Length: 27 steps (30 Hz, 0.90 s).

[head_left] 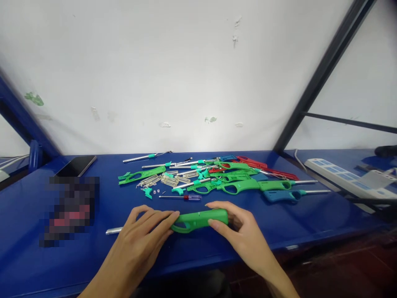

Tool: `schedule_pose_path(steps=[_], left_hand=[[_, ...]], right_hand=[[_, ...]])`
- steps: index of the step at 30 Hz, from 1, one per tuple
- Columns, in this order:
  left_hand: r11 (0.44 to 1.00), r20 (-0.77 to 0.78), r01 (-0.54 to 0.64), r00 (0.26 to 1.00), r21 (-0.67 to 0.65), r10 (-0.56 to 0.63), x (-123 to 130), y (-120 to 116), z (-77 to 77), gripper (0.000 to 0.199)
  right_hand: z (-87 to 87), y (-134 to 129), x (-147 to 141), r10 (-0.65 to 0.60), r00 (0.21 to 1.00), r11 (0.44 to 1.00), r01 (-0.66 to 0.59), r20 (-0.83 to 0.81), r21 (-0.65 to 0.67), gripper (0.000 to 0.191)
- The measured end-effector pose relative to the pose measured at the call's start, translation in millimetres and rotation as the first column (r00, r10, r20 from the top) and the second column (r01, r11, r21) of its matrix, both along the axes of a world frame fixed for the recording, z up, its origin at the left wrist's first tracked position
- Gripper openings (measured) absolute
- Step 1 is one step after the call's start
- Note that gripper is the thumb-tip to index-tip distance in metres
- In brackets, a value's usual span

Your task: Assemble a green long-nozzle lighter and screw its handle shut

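Observation:
A green long-nosed lighter (200, 219) lies lengthwise between my two hands, close to the front of the blue table. My left hand (141, 236) wraps over its front part, and the metal barrel (113, 231) sticks out to the left beyond the fingers. At the rear end of the handle, my right hand (245, 227) pinches the green body between thumb and fingers. The trigger opening shows between the hands; what lies beneath my left fingers is hidden. Just behind the lighter rests a screwdriver (192, 198) with a clear purple handle.
Behind lie green handle shells (237, 187), several metal barrels (139, 158), clear fuel tanks (169, 180) and a teal trigger (148, 192). A blue lighter (279, 195) is at the right. A phone (76, 165) sits at the left, a power strip (341, 176) at far right.

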State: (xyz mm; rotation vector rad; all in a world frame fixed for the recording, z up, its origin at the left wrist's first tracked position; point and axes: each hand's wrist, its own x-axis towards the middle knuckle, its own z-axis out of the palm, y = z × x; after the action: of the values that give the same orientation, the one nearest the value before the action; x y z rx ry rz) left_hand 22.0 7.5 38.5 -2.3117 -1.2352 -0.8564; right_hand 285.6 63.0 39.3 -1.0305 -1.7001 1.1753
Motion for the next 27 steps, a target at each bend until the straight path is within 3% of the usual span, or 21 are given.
schedule_pose_path(steps=[4, 8, 13, 19, 23, 25, 27], left_hand=[[0.997, 0.088, 0.012, 0.996, -0.070, -0.006, 3, 3, 0.7, 0.025], [0.998, 0.170, 0.024, 0.985, -0.051, -0.015, 2, 1, 1.3, 0.018], [1.000, 0.129, 0.020, 0.991, -0.016, -0.018, 2, -4, -0.9, 0.027], [0.999, 0.060, -0.022, 0.998, -0.027, 0.024, 1, -2, 4.0, 0.028], [0.975, -0.061, -0.217, 0.975, -0.051, 0.214, -25, 0, 9.0, 0.056], [0.964, -0.109, -0.264, 0.960, -0.034, 0.259, -46, 1, 11.1, 0.045], [0.975, -0.133, -0.224, 0.966, -0.016, 0.219, -62, 1, 14.4, 0.027]], right_hand=[[-2.5, 0, 0, -0.029, 1.000, 0.999, 0.029, 0.003, 0.030, 0.019], [2.1, -1, -1, 0.000, 0.999, 0.997, -0.003, 0.044, 0.071, 0.018], [8.5, -6, -6, 0.074, 0.986, 0.985, -0.096, 0.152, 0.144, 0.023], [6.0, -8, -5, 0.119, 0.986, 0.979, -0.135, 0.113, 0.151, 0.020], [6.7, -7, -2, 0.070, 0.991, 0.986, -0.086, 0.114, 0.145, 0.018], [7.7, -7, -2, 0.054, 0.993, 0.989, -0.068, 0.107, 0.131, 0.019], [8.1, -7, -2, 0.039, 0.994, 0.992, -0.051, 0.103, 0.113, 0.020]])
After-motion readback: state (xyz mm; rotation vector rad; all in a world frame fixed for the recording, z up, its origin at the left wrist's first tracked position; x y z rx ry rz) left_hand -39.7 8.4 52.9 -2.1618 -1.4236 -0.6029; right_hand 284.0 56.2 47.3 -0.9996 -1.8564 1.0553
